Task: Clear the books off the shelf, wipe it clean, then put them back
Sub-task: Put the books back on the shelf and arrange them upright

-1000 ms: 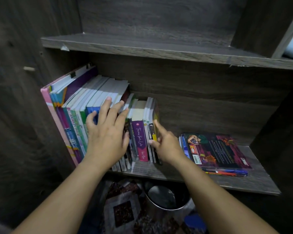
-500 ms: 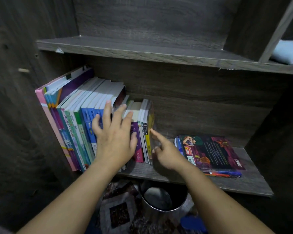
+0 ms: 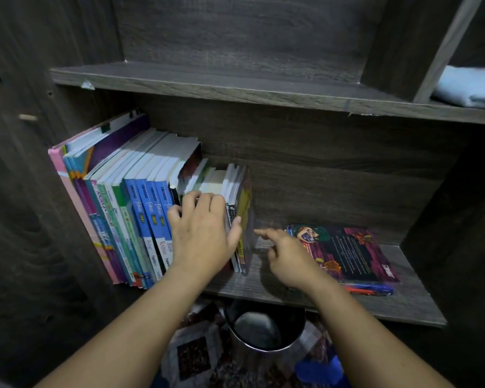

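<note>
A row of upright books (image 3: 129, 208) leans left against the side panel of the dark wooden shelf (image 3: 403, 306). At the row's right end stand a few shorter books (image 3: 237, 183). My left hand (image 3: 205, 236) grips these shorter books, with fingers curled over their tops and the thumb on the outermost cover. My right hand (image 3: 289, 256) hovers just right of them above the shelf board, index finger pointing left, holding nothing. Behind it lies a flat stack of books (image 3: 347, 250) with a dark illustrated cover on top and pens (image 3: 370, 289) along its front edge.
An upper shelf board (image 3: 235, 88) runs above the books. A folded light blue cloth (image 3: 471, 85) lies in the compartment at upper right. Below the shelf stand a metal bin (image 3: 263, 329) and a patterned mat (image 3: 193, 357). Side panels close in both ends.
My left hand slid right from the tall blue books onto the shorter ones and curled its fingers over their tops. My right hand drew back from those books' right side.
</note>
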The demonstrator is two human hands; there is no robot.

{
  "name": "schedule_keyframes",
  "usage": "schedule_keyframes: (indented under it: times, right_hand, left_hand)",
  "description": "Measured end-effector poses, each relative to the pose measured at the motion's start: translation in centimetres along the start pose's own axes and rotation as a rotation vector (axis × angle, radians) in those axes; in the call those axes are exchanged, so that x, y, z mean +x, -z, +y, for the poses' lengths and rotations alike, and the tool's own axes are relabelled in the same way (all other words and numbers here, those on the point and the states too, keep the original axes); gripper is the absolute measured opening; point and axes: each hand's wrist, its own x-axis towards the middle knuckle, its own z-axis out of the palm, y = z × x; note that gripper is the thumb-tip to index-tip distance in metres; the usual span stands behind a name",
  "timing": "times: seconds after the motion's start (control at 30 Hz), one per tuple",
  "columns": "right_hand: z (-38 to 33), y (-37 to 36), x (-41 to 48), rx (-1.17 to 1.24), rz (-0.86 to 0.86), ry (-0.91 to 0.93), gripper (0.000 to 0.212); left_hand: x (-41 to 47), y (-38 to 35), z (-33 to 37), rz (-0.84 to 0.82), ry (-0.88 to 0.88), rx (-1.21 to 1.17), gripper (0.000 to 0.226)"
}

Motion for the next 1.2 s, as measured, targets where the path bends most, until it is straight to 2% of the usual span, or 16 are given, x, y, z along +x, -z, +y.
schedule_keyframes:
  times: [0.1,0.2,0.33,0.43,0.6,0.73,0.83,0.97,1.03,1.2]
  right_hand:
    - [-0.1,-0.2,0.0,0.040,0.027,0.017,0.056]
    - [-0.4,-0.5,0.2,0.100,0.029,0.025,0.062]
    - [-1.3,-0.8,0.3,0.158,-0.002,0.032,0.069]
    - [-2.0,-1.2,0.5,0.174,-0.018,0.055,0.071]
    - [-3.1,-1.6,0.8,0.138,0.081,0.112,0.081]
    - [-4.0,-1.5,1.6,0.073,0.161,0.171,0.083]
    - [-5.2,-1.8,2.2,-0.065,0.204,0.220,0.082]
    - [-7.2,-2.2,3.3,-0.289,0.253,0.251,0.073]
    - [-8.1,-2.6,3.9,-0.350,0.269,0.279,0.072]
    - [-9.5,-3.7,4.8,-0.398,0.266,0.159,0.067]
  left_hand:
    - [-0.4,1.2,0.7,-0.015,0.073,-0.217,0.027]
    - [-1.2,1.9,1.3,-0.162,0.219,-0.372,0.021]
    - [-1.2,1.6,1.7,-0.304,0.267,-0.221,0.077]
    - [-1.0,0.9,1.4,-0.327,0.209,-0.122,0.091]
    - [0.7,2.9,0.3,-0.362,0.142,-0.089,0.069]
    - [0.6,5.8,-0.8,-0.403,0.075,-0.017,0.070]
    - [0.8,7.1,-2.2,-0.415,0.017,0.063,0.069]
    - [0.2,8.3,-4.2,-0.457,-0.024,0.109,0.048]
    - [0.0,8.4,-4.8,-0.471,-0.017,0.144,0.044]
    - [-0.6,7.9,-5.1,-0.525,-0.022,0.108,0.043]
